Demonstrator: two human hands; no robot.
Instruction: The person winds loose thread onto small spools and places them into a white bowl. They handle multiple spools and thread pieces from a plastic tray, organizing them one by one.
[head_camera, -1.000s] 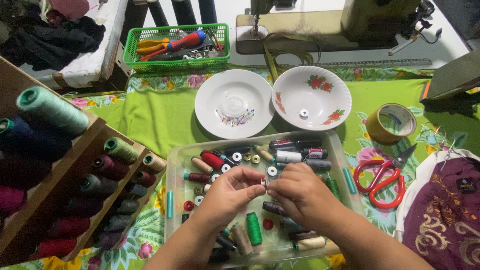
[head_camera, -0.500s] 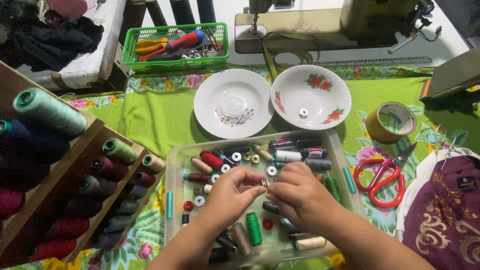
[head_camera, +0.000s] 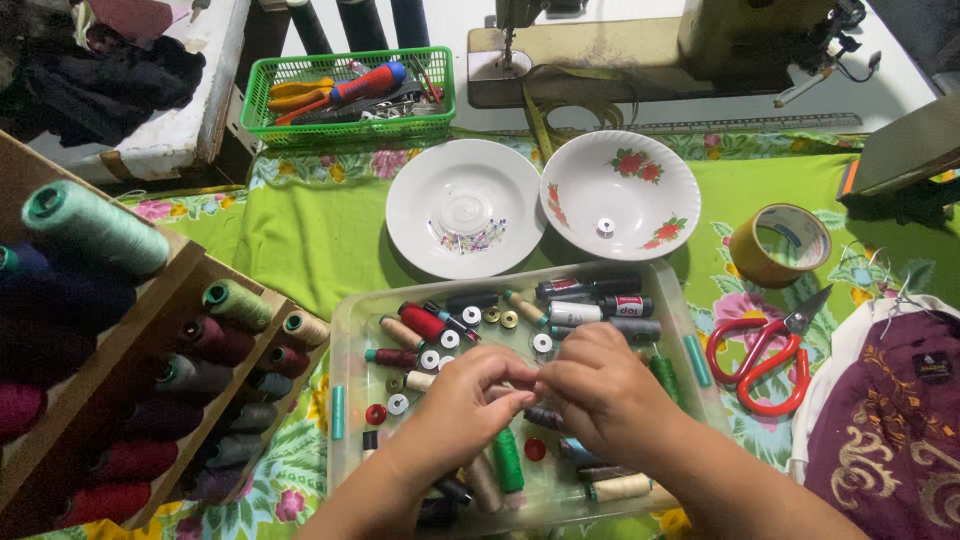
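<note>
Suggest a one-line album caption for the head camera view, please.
Both hands, left hand and right hand, meet fingertip to fingertip over a clear tray of thread spools.

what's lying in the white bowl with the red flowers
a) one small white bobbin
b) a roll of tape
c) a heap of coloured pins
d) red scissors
a: the flowered bowl holds only a single small white bobbin near its middle.

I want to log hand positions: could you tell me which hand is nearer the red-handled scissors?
Right. The right hand is just left of the red-handled scissors; the left hand lies farther left.
</note>
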